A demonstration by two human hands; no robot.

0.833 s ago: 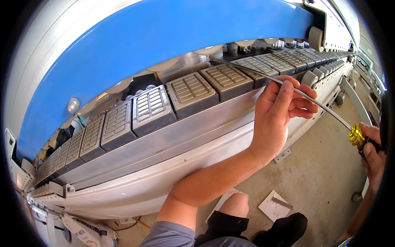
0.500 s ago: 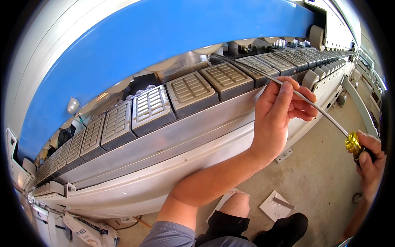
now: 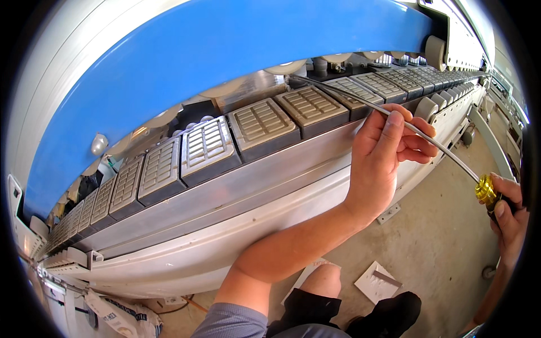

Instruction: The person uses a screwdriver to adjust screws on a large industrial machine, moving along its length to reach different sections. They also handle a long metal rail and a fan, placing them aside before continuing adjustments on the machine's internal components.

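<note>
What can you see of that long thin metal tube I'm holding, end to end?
The metal tube is slim, silver-grey and slightly bowed. It runs from a brass-coloured fitting at the right hand, which grips the dark part behind it, up and left across the left hand, whose fingers pinch it midway. Its far end reaches in over the grey ridged pads, under the blue cover. Whether the tip touches anything cannot be told.

blue machine cover (image 3: 186,62), white card (image 3: 376,281), concrete floor (image 3: 439,242)
</note>
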